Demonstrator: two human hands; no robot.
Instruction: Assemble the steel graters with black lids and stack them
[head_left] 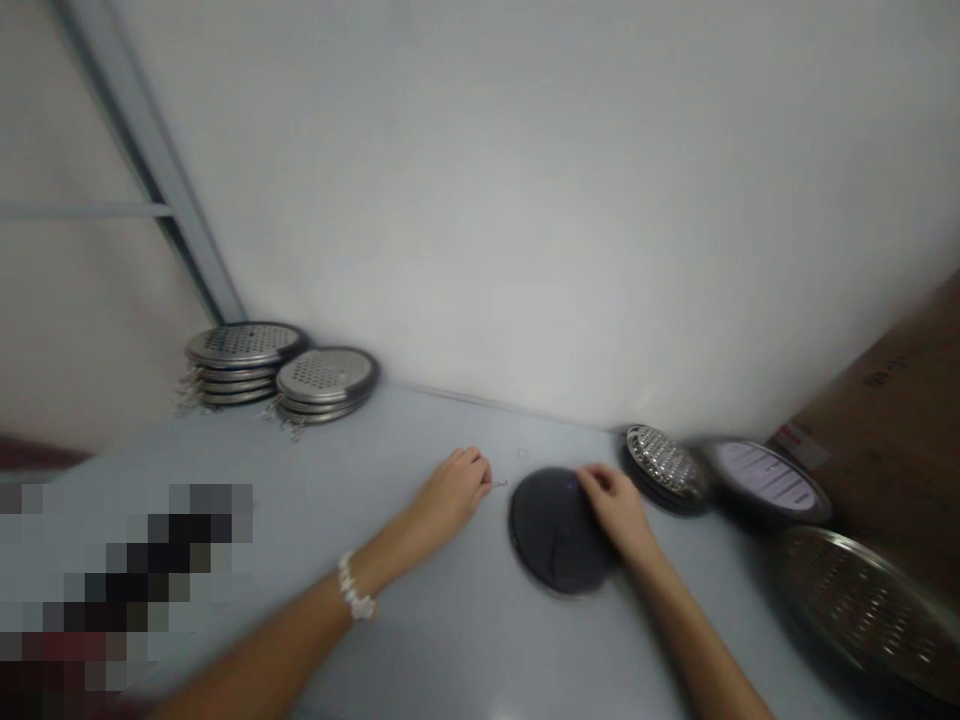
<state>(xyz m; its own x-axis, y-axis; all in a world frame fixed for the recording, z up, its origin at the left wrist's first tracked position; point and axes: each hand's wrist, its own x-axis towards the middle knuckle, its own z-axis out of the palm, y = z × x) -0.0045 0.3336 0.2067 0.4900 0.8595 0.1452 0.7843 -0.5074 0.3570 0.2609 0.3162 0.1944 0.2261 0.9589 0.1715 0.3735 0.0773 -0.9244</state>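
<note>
On the grey table lies a round black disc (559, 530), its dark smooth face up. My right hand (611, 505) is closed on the disc's upper right edge, thumb and fingers together. Just left of the disc, my left hand (461, 485) is closed in a pinch on a small thin metal piece (499, 484), which sticks out toward the disc without touching it. The fingertips of both hands are partly blurred. A white bracelet (355, 590) circles my left wrist.
Two stacks of round perforated metal plates (247, 345) (328, 377) stand at the back left. Textured metal graters (665, 462) (870, 600) and a disc with a pale label (766, 477) lie on the right. Behind them is a cardboard box (885, 400); a wall (525, 200) rises behind the table (420, 640).
</note>
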